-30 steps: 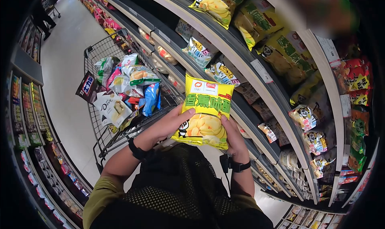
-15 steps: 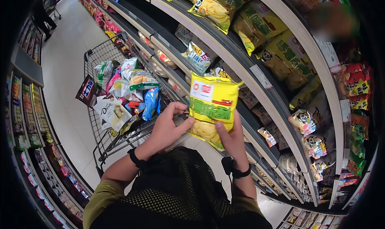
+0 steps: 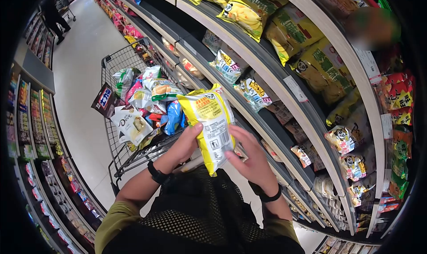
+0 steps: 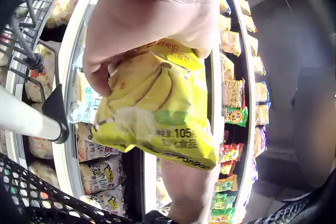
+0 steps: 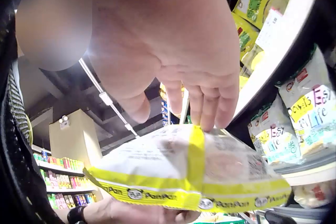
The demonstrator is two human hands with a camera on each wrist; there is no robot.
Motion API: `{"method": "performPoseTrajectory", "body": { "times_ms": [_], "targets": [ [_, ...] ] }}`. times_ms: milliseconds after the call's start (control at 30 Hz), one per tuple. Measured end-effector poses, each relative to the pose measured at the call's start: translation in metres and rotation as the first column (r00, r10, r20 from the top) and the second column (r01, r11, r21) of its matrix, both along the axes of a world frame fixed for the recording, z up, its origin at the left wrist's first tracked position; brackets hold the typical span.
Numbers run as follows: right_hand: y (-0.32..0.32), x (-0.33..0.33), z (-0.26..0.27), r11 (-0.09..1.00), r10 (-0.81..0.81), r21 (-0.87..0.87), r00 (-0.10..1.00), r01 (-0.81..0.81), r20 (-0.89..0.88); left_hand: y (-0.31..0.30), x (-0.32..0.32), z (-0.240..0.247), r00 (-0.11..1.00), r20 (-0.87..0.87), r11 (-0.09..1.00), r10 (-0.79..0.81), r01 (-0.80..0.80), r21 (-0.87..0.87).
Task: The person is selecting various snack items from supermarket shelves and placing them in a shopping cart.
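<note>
A yellow-and-white snack bag (image 3: pixel 212 128) is between my two hands, its printed back and barcode facing up in the head view. My left hand (image 3: pixel 184 144) grips its left edge, thumb on top and fingers underneath. From the left wrist, the banana pictures on the bag's front (image 4: pixel 157 95) show below that palm. My right hand (image 3: pixel 254 159) is at the bag's right side with fingers spread. In the right wrist view its extended fingers (image 5: pixel 210 103) rest on the white back of the bag, and PanPan lettering runs along the yellow end seam.
To the left stands a wire shopping cart (image 3: pixel 116 154) with several packages, among them a white Dove pouch (image 3: pixel 131 124). Shelves of snack bags curve along the right, with yellow bags (image 3: pixel 243 17) and a price label (image 3: pixel 295 88). A person (image 3: pixel 52 16) stands far up the aisle.
The bag has turned over from its banana-picture front to its white back and shifted left. My left hand has taken its left edge; the right fingers have loosened and spread.
</note>
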State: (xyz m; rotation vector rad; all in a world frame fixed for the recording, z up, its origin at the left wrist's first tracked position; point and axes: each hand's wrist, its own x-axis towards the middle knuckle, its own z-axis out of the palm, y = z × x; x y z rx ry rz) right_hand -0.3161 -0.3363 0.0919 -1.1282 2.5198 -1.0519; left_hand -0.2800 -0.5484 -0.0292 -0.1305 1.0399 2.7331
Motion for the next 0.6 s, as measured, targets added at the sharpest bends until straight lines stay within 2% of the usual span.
{"method": "performPoseTrajectory", "body": {
  "times_ms": [67, 133, 200, 233, 267, 300, 333, 467, 600],
  "targets": [
    [0.009, -0.003, -0.012, 0.965, -0.135, -0.219, 0.989, 0.147, 0.067, -0.002, 0.002, -0.005, 1.0, -0.019, 0.999, -0.004, 0.005, 0.044],
    [0.017, -0.003, -0.017, 0.969, -0.186, -0.156, 0.982, 0.19, 0.038, -0.007, 0.006, -0.005, 0.995, -0.041, 0.956, -0.089, 0.097, 0.278],
    [0.021, -0.002, -0.02, 0.931, -0.254, -0.165, 0.903, 0.325, 0.347, -0.01, 0.01, -0.002, 0.993, -0.057, 0.95, -0.103, 0.115, 0.292],
    [0.027, -0.004, -0.023, 0.948, -0.143, -0.194, 0.88, 0.254, 0.453, -0.01, 0.011, -0.001, 0.994, -0.052, 0.966, -0.1, 0.109, 0.234],
    [0.028, -0.004, -0.027, 0.948, -0.143, -0.193, 0.879, 0.254, 0.454, -0.011, 0.013, -0.001, 0.994, -0.047, 0.979, -0.098, 0.105, 0.176],
    [0.029, -0.003, -0.031, 0.927, 0.012, -0.307, 0.801, 0.215, 0.598, -0.014, 0.012, -0.007, 0.983, -0.112, 0.95, -0.148, 0.172, 0.261],
    [0.03, -0.002, -0.035, 0.885, 0.179, -0.421, 0.691, 0.197, 0.7, -0.014, 0.012, -0.012, 0.982, -0.112, 0.95, -0.149, 0.174, 0.26],
    [0.041, 0.001, -0.051, 0.913, 0.207, -0.391, 0.688, 0.121, 0.696, -0.011, 0.014, -0.017, 0.973, -0.122, 0.938, -0.196, 0.222, 0.265],
    [0.042, 0.002, -0.055, 0.889, 0.154, -0.39, 0.647, 0.239, 0.747, -0.004, 0.013, -0.014, 0.964, -0.145, 0.916, -0.225, 0.26, 0.305]
  ]
}}
